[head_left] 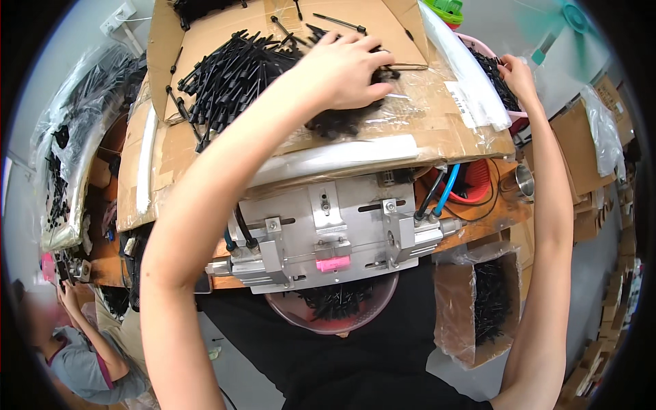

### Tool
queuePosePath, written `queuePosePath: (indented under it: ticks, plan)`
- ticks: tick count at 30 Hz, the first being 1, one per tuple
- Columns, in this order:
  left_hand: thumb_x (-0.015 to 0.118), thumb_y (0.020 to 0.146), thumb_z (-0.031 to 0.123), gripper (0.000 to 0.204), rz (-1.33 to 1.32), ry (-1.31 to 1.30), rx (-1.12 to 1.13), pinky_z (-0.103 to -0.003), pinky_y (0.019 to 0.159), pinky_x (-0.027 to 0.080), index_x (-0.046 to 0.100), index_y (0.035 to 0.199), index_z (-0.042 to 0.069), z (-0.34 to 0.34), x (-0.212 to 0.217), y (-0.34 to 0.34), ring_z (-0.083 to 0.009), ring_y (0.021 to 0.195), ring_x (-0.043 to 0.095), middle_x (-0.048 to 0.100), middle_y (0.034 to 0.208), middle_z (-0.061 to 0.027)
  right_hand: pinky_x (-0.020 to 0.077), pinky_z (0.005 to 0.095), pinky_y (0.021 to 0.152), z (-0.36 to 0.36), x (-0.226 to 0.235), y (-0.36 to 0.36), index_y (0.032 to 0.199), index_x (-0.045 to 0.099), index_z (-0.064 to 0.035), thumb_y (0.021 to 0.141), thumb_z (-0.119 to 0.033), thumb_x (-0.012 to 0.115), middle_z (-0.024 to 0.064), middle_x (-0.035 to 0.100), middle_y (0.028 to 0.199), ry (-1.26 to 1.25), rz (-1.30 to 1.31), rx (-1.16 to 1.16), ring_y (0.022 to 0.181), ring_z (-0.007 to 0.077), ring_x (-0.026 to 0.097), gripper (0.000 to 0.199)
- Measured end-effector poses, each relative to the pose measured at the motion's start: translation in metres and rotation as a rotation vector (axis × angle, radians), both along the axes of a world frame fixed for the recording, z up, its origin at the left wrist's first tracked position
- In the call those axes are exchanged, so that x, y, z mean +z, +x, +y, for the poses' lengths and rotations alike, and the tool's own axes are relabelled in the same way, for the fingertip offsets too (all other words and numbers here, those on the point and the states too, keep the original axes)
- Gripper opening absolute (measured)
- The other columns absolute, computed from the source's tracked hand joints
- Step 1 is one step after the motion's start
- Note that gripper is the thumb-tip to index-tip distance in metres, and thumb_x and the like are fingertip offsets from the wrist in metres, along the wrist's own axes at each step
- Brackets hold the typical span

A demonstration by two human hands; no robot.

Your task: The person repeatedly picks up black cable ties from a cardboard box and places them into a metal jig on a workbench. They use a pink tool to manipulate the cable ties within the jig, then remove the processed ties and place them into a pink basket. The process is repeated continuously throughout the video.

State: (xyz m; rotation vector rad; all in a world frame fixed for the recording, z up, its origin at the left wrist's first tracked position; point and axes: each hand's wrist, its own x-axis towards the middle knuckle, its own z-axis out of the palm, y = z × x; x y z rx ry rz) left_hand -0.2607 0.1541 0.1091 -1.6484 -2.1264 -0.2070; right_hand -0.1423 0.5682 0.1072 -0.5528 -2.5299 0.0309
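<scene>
My left hand (345, 70) lies palm down over a heap of thin black rod-like parts with thicker ends (229, 85), inside an opened cardboard box (403, 130). Its fingers are apart and the thumb points right; some dark pieces under the palm are blurred. Off to the right, my right hand (519, 78) reaches to a pink basket (478, 46) filled with similar black parts (497, 85). The fingers there are bent together at the parts, and what lies between them is hidden. Below the box sits a metal fixture (342, 229) with a pink block (333, 264) at its front.
Under the fixture, a pinkish bowl (372, 321) holds black parts. A plastic-lined carton (454, 307) of them stands at lower right. Blue hose (447, 191) and a red basket (475, 184) are by the fixture. Another person (85, 362) sits at lower left.
</scene>
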Motion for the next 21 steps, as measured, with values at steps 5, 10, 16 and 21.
queuePosePath:
  ticks: [5,10,16,21]
  plan:
    - [0.062,0.092,0.031,0.041,-0.036,-0.100,-0.147,-0.044,0.112,0.035,0.058,0.129,0.016,-0.071,0.013,-0.013,-0.0342,0.124,0.051,0.050,0.141,-0.0120,0.0521,0.0396,0.079,0.008,-0.004,-0.017,0.103,0.067,-0.0009,0.088,-0.017,0.067,0.0185,0.070,0.093,0.084,0.071,0.130,0.088,0.0331,0.068,0.022]
    - [0.064,0.091,0.035,0.050,0.050,-0.174,-0.139,-0.049,0.118,0.024,0.054,0.139,0.024,-0.114,0.017,-0.018,-0.0327,0.139,0.037,0.041,0.151,-0.0093,0.0511,0.0339,0.077,-0.125,0.038,-0.044,0.109,0.067,-0.0009,0.091,-0.018,0.066,0.0110,0.071,0.093,0.069,0.160,0.398,0.082,0.0207,0.065,0.024]
    - [0.062,0.094,0.019,0.033,-0.151,0.305,-0.076,-0.038,0.103,0.042,0.065,0.127,0.014,-0.132,0.039,0.004,-0.0297,0.122,0.054,0.057,0.133,-0.0128,0.0517,0.0369,0.074,-0.246,0.027,-0.124,0.100,0.069,-0.0029,0.094,-0.041,0.061,0.0145,0.071,0.089,-0.069,-0.041,0.507,0.081,0.0262,0.067,0.040]
    - [0.068,0.088,0.010,0.016,-0.252,0.240,0.017,-0.034,0.085,0.049,0.071,0.104,0.007,-0.134,0.028,0.031,-0.0239,0.096,0.063,0.062,0.101,-0.0093,0.0520,0.0435,0.086,-0.301,0.019,-0.132,0.104,0.069,-0.0063,0.090,-0.043,0.065,0.0209,0.071,0.096,0.030,-0.290,0.454,0.094,0.0349,0.068,0.039]
